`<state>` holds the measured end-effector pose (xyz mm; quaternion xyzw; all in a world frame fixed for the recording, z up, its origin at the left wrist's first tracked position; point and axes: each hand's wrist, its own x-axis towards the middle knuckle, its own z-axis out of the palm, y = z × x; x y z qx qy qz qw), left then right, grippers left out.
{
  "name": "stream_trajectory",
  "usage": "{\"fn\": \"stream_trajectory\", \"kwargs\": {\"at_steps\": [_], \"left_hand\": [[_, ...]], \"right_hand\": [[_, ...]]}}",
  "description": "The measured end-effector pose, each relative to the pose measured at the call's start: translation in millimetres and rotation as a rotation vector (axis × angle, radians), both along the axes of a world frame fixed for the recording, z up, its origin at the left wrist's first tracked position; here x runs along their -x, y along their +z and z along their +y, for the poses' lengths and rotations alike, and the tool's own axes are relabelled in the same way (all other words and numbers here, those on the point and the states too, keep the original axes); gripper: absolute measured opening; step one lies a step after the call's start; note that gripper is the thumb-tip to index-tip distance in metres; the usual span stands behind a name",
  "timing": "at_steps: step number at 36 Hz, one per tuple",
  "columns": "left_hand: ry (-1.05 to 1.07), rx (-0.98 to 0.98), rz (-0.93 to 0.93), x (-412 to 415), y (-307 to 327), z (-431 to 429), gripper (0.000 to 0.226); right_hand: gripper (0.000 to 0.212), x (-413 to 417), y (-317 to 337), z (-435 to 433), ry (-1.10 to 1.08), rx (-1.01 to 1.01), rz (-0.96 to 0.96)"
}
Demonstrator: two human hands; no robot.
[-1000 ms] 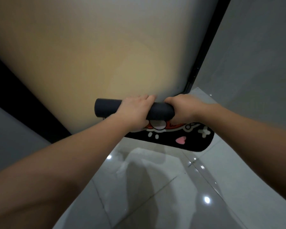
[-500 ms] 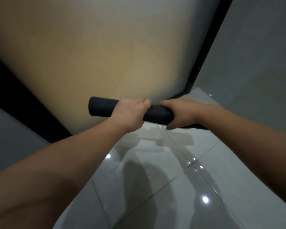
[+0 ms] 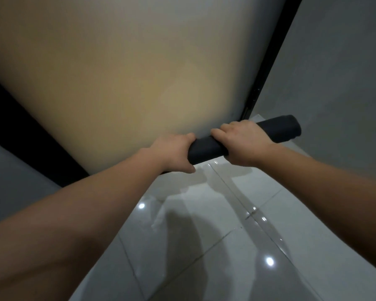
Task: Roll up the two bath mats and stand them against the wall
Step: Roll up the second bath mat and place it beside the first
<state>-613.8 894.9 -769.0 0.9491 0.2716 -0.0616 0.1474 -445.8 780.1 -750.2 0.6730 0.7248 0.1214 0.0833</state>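
One rolled bath mat (image 3: 206, 148), dark and tube-shaped, sits in the middle right of the frame above the shiny floor (image 3: 204, 246). Two hands hold it: the left hand (image 3: 174, 153) and the right hand (image 3: 241, 142) both wrap tight around it, side by side.

Matt dark mat roll (image 3: 206, 148); glossy floor tiles (image 3: 215, 246).

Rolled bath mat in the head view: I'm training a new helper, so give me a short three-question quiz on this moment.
1. True or false: the rolled mat is fully rolled, with no flap hanging.
2. Which hand is nearer the mat's visible open end: A) left hand B) right hand?
3. Fill in: the mat is held above the glossy ___ floor.

Key: 1 true; 2 B; 3 tiled.
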Motion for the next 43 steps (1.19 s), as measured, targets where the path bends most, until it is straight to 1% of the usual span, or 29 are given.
{"fn": "stream_trajectory", "kwargs": {"at_steps": [2,4,7,9,11,13,15,18,21,23,25,29,31,36,39,41,43], "left_hand": [[0.037,0.108,-0.024,2.0,2.8,1.9,0.067],[0.060,0.172,-0.035,3.5,4.6,4.7,0.065],[0.059,0.159,-0.033,3.6,3.5,4.8,0.058],[0.059,0.076,-0.046,3.6,0.7,2.9,0.051],[0.041,-0.113,-0.079,4.8,-2.2,1.4,0.043],[-0.001,-0.330,-0.127,7.2,-4.7,1.8,0.038],[-0.021,-0.469,-0.166,9.9,-6.9,2.0,0.037],[-0.012,-0.515,-0.202,10.8,-9.3,-0.4,0.042],[-0.026,-0.507,-0.188,9.6,-9.8,-4.8,0.041],[-0.021,-0.483,-0.161,11.8,-9.0,-7.9,0.041],[0.005,-0.436,-0.121,19.0,-8.5,-11.4,0.040],[0.040,-0.373,-0.017,49.9,-8.2,-21.3,0.039],[0.063,-0.343,0.032,74.8,-11.0,-26.6,0.040],[0.190,-0.243,0.158,156.4,-8.1,-41.9,0.044],[0.281,-0.066,0.245,210.8,2.7,-49.6,0.046],[0.392,0.150,0.328,243.6,12.0,-52.4,0.053],[0.526,0.365,0.368,273.5,21.6,-54.4,0.055]], "right_hand": [[0.027,1.5,-2.5,-2.1,0.037,-0.056,-0.022],[0.028,3.1,-5.0,-3.5,0.054,-0.095,-0.028],[0.031,3.7,-9.7,-5.1,0.046,-0.116,-0.035],[0.038,2.5,-11.0,-4.7,0.030,-0.095,-0.038],[0.047,2.5,-7.5,-2.4,-0.019,-0.015,0.014],[0.053,1.0,-1.0,1.5,-0.127,0.115,0.170],[0.054,-2.3,3.9,3.7,-0.208,0.209,0.321],[0.052,-8.5,7.0,2.7,-0.226,0.216,0.421],[0.055,-11.7,8.6,3.0,-0.263,0.296,0.443],[0.059,-12.2,6.3,4.7,-0.254,0.335,0.421],[0.061,-11.5,2.1,6.9,-0.230,0.403,0.440],[0.053,-2.0,-6.0,13.3,-0.202,0.565,0.589],[0.049,13.9,-14.5,20.5,-0.159,0.612,0.638],[0.044,85.2,-31.7,41.8,0.024,0.709,0.669],[0.045,133.2,-36.1,51.0,0.168,0.784,0.649],[0.045,162.3,-35.4,56.1,0.257,0.815,0.624],[0.044,191.2,-30.3,61.2,0.329,0.829,0.606]]}}
